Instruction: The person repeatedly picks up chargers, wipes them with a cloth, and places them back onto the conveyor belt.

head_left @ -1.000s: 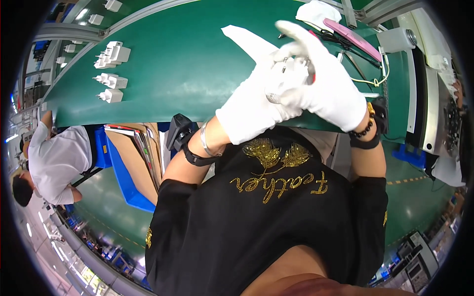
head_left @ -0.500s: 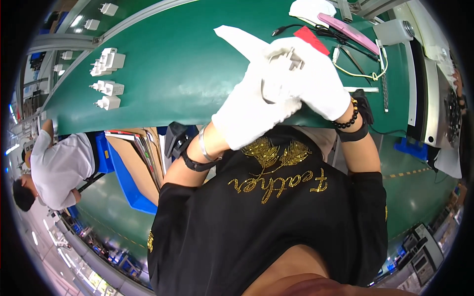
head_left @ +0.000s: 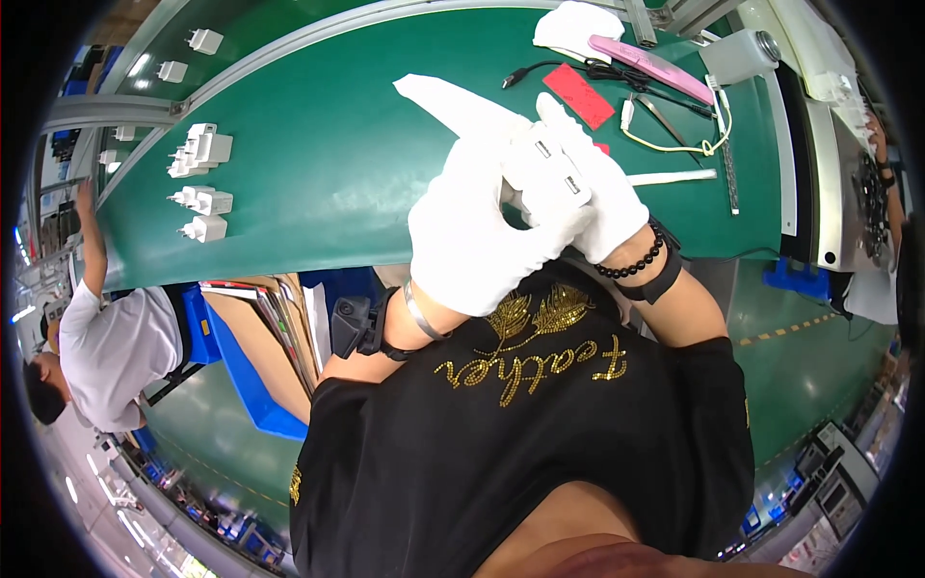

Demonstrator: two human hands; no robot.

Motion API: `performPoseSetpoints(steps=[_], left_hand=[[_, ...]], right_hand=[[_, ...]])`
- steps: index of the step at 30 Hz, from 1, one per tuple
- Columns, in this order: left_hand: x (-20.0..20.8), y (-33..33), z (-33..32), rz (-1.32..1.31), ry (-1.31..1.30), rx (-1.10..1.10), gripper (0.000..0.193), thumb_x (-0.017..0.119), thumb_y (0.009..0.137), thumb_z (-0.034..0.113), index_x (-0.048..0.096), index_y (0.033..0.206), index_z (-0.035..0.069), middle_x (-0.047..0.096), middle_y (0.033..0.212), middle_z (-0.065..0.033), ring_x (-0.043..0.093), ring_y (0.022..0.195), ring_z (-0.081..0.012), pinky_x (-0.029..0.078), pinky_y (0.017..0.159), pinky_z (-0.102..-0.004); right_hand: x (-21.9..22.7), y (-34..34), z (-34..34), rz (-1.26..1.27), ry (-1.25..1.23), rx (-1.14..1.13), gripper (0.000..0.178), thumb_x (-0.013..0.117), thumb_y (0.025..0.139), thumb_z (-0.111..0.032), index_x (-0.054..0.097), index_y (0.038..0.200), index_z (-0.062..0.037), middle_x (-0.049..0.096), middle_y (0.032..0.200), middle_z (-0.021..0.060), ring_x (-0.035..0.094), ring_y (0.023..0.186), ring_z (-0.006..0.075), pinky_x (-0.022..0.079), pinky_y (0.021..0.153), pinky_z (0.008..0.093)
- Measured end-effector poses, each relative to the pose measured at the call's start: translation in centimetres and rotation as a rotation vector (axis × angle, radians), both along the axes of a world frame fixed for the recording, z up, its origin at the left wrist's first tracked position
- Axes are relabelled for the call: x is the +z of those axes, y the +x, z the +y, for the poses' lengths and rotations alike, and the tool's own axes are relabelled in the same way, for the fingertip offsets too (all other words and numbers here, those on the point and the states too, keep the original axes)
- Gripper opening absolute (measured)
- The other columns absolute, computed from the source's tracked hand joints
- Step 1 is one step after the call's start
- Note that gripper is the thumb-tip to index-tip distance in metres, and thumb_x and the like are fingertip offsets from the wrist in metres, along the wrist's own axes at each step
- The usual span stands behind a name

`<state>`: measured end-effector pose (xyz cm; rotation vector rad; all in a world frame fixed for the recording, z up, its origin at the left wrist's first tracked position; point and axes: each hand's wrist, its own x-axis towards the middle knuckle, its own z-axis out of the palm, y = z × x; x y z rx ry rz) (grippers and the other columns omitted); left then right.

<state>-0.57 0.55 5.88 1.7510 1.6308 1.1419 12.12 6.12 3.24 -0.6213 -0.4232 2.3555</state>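
Observation:
Both my hands, in white gloves, meet over the green table around a white USB wall charger [head_left: 557, 170]. Its two ports face up toward me. My left hand [head_left: 462, 226] is closed on the charger's near left side. A pointed white cloth-like piece [head_left: 453, 104] sticks out from that hand toward the far left. My right hand [head_left: 607, 188] is closed around the charger's right side, its fingertips reaching past the far end. The gloves hide the charger's underside and prongs.
Several white plug chargers [head_left: 205, 149] stand in groups on the green table [head_left: 318, 164] at left. At right lie a red card [head_left: 580, 94], a pink tool [head_left: 650, 67], tweezers [head_left: 659, 116], cables [head_left: 674, 146] and a bottle [head_left: 737, 58]. A co-worker [head_left: 116, 356] sits at far left.
The charger has been turned over in my hands: its metal prongs showed before, and its USB ports show now. My right hand has shifted nearer to me, uncovering more of the red card.

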Motion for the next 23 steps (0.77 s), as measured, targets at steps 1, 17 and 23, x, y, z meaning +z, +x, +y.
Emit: performPoseSetpoints(steps=[1,17,23], left_hand=[[0.1,0.0,0.0,0.003,-0.035,-0.007,0.07,0.084,0.063,0.029,0.052,0.117,0.0,0.06,0.095,-0.0098,0.063,0.084,-0.018,0.05,0.075,-0.0289],[1.2,-1.1,0.9,-0.131,0.137,-0.226,0.047,0.08,0.069,0.024,0.06,0.107,0.005,0.06,0.091,-0.0093,0.061,0.079,-0.0195,0.05,0.069,-0.0307],[0.5,-6.2,3.1,0.268,0.29,0.029,0.044,0.074,0.07,0.023,0.06,0.108,0.006,0.061,0.098,-0.0134,0.059,0.09,-0.0312,0.049,0.078,-0.0382]], right_hand=[[-0.6,-0.2,-0.1,-0.104,0.028,-0.029,0.031,0.038,0.099,-0.036,0.053,0.108,-0.0106,0.058,0.089,-0.001,0.054,0.077,0.0102,0.047,0.071,0.0246],[2.8,3.4,0.5,-0.592,0.828,-0.189,0.038,0.049,0.094,-0.028,0.051,0.12,-0.0008,0.059,0.108,0.0084,0.058,0.09,0.0129,0.048,0.075,0.0245],[9.1,14.2,4.7,-0.884,0.758,-0.703,0.042,0.049,0.095,-0.028,0.044,0.126,-0.0013,0.057,0.106,0.014,0.059,0.08,0.0187,0.05,0.059,0.0239]])
